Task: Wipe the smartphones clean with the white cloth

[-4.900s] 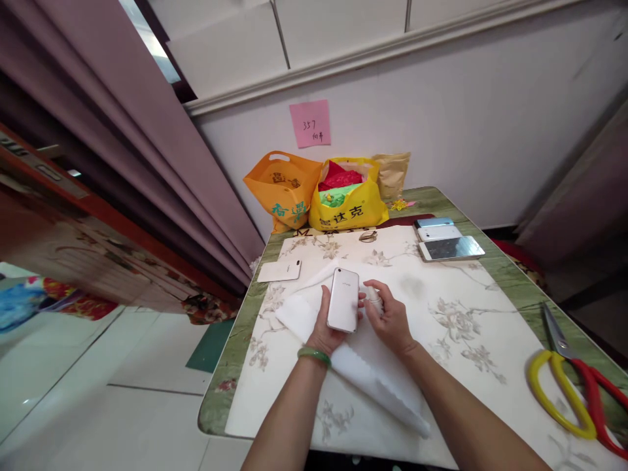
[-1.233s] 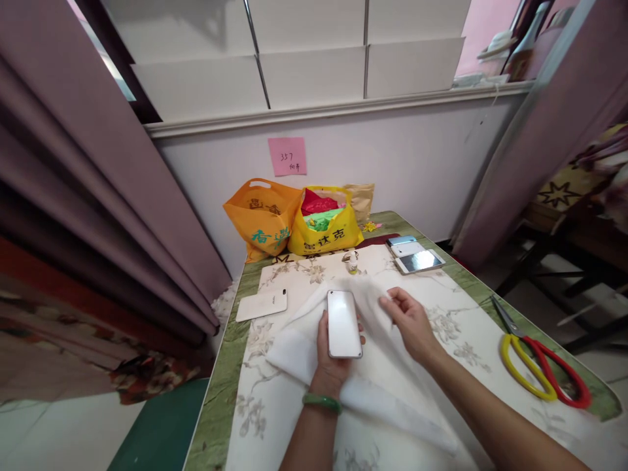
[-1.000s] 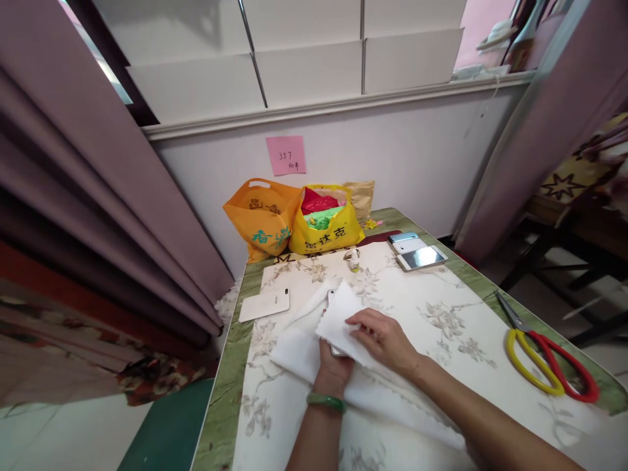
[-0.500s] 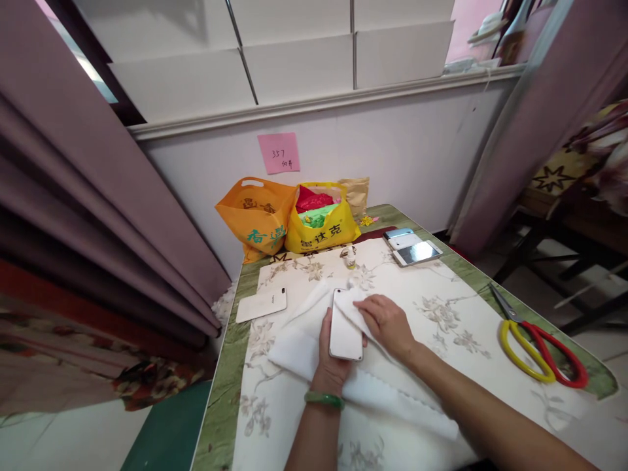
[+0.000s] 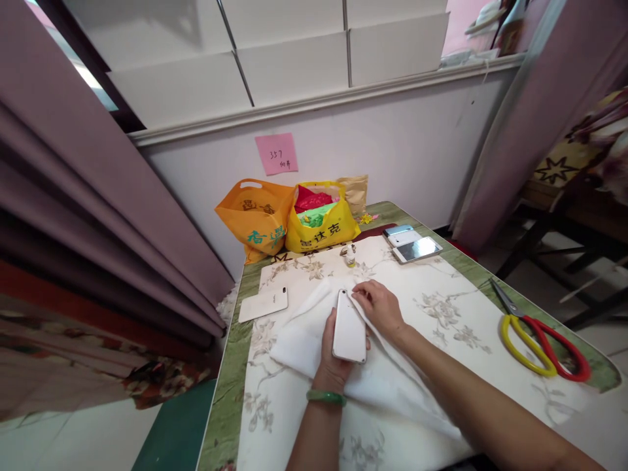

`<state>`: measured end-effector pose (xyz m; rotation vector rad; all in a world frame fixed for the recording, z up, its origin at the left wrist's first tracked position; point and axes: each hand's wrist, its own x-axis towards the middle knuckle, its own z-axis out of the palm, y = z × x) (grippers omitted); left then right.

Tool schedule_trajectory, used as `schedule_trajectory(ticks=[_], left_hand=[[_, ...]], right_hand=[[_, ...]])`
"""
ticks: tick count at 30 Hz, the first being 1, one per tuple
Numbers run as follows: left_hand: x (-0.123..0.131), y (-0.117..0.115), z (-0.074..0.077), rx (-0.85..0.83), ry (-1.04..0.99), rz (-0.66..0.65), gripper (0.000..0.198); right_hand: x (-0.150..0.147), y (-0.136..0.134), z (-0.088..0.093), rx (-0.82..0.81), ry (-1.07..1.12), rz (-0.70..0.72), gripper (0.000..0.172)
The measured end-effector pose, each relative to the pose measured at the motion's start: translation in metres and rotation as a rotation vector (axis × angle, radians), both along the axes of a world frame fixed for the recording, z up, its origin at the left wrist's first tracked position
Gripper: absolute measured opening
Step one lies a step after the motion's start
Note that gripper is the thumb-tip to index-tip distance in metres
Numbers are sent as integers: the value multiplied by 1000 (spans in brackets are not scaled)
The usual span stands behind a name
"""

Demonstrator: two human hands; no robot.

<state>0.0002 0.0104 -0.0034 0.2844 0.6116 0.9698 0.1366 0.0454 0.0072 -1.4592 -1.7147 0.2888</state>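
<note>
A white smartphone rests back side up in my left hand, whose fingers wrap around its edges. My right hand pinches a fold of white cloth beside the phone's upper right edge. The rest of that cloth spreads over the table under both hands. Left of the cloth lies another white phone, back up. A small bottle stands just beyond my right hand.
Scissors with yellow and red handles lie at the right. Several phones sit at the back right. An orange bag and a filled yellow bag stand by the wall. The table has a green border.
My right hand has drawn the cloth off the phone's upper back toward its right edge. My left hand still holds the phone, shifted slightly right in view.
</note>
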Motion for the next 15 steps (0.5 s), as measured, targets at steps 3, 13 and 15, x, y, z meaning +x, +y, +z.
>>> schedule_trajectory(ticks=[3,13,15], left_hand=[[-1,4,2,-10,-66,144,45],[4,2,-1,-85,-56,185,30],[5,0,2,-71,-46,164,36]], right_hand=[[4,-21,-2,7,-61,190,13],[-22,-8,9,44,-19,267,11],[-19,2,6,15,20,120,10]])
